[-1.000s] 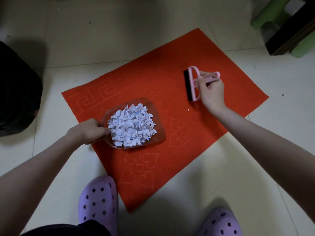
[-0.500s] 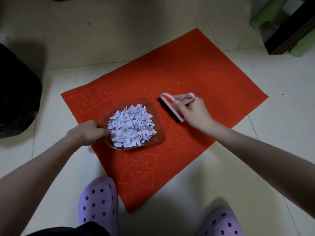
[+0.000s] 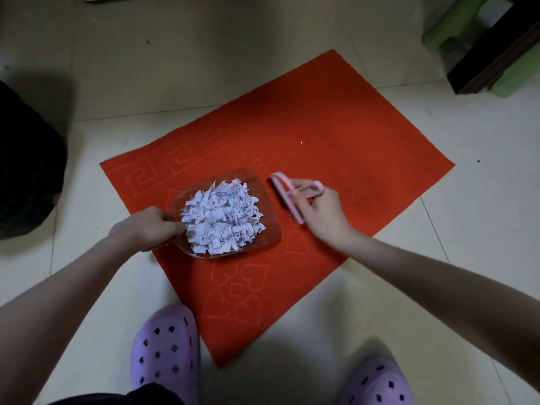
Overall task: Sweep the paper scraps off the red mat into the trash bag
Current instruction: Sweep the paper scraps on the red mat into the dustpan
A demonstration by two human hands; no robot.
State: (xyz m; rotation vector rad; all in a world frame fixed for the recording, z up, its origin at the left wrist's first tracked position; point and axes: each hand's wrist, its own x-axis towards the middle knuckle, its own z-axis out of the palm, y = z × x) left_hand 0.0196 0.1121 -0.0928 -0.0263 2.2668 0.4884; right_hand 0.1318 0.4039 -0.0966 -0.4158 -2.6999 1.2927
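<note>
A red mat (image 3: pixel 336 135) with embossed hearts lies on the tiled floor. On its near left part sits a clear dustpan (image 3: pixel 270 206) heaped with white paper scraps (image 3: pixel 223 219). My left hand (image 3: pixel 144 228) grips the dustpan's handle at the mat's left edge. My right hand (image 3: pixel 323 213) grips a small pink brush (image 3: pixel 287 195), whose black bristles stand on the mat just right of the dustpan's mouth. A tiny white scrap (image 3: pixel 301 142) lies farther back on the mat. The black trash bag (image 3: pixel 26 176) sits at the left edge of view.
My feet in purple clogs (image 3: pixel 165 355) stand at the near edge, the left one beside the mat's near corner. A green stool (image 3: pixel 467 21) and a dark piece of furniture (image 3: pixel 496 57) stand at the back right. Pale tiles surround the mat.
My right hand swept the pink brush from the mat's far middle leftward and nearer, up to the dustpan's mouth. The left hand and dustpan stayed in place.
</note>
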